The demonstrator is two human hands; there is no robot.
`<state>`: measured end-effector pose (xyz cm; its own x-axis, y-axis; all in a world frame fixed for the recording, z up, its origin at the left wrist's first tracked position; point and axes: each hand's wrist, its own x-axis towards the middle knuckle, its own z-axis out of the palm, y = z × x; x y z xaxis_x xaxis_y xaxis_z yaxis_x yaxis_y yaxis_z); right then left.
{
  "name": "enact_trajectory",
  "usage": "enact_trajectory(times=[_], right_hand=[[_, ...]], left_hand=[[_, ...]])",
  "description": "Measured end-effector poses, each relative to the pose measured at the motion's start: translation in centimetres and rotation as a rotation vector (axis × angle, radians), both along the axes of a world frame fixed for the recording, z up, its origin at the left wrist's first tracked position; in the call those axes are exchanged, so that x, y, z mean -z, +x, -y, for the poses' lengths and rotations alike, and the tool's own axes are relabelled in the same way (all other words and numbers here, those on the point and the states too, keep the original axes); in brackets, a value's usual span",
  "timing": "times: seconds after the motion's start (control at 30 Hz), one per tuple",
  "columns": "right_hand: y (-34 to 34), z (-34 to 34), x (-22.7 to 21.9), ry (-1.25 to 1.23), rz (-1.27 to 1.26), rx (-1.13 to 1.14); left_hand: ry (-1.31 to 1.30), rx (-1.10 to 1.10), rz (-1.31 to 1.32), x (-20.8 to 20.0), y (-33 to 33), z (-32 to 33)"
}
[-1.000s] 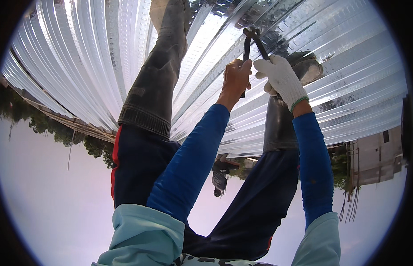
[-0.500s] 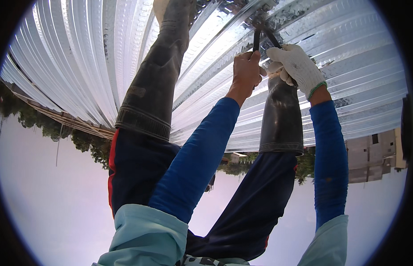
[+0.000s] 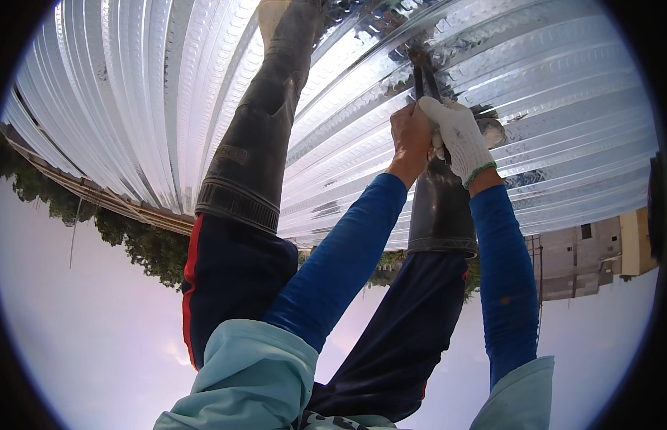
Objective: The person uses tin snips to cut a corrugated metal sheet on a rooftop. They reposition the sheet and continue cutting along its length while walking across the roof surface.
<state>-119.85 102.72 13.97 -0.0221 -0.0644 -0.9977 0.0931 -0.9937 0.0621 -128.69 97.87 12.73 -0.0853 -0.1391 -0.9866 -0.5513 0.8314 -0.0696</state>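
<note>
My bare left hand (image 3: 411, 136) is closed around one dark handle of a long-handled pair of pincers (image 3: 423, 75). My right hand (image 3: 459, 136), in a white knitted glove with a green cuff edge, is closed on the other handle. Both hands are side by side and touching, and the two handles stand close together. At the far end, the rusty head of the pincers meets a raised seam of the shiny ribbed metal sheeting (image 3: 362, 165). Glare and small size hide exactly how the jaws sit on the seam.
My legs in black rubber boots (image 3: 244, 158) stand apart on the sheeting, whose ribs fan outward. Beyond its edge are trees (image 3: 136, 244), a grey building (image 3: 573, 261) and pale sky. Dark reflections mark the metal around the pincers.
The spread handles of the pincers have come together. My right hand has moved left and my left hand slightly right, until they touch. The view has shifted a little.
</note>
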Motion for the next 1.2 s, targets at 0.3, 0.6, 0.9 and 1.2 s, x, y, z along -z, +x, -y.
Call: enact_trajectory(times=[0.3, 0.6, 0.9, 1.2], right_hand=[[0.2, 0.7, 0.2, -0.068, 0.053, 0.121], [0.6, 1.9, 0.5, -0.117, -0.019, 0.294], [0.8, 1.5, 0.5, -0.12, -0.152, 0.3], [2.1, 1.7, 1.6, 0.139, -0.261, -0.079]], left_hand=[[-0.119, -0.106, -0.01, 1.0, -0.2, 0.3], [-0.208, -0.274, -0.005, 1.9, 0.2, 1.6], [-0.377, -0.479, -0.307, 0.9, 0.3, 0.9], [-0.099, -0.319, -0.041, 0.6, 0.4, 0.8]])
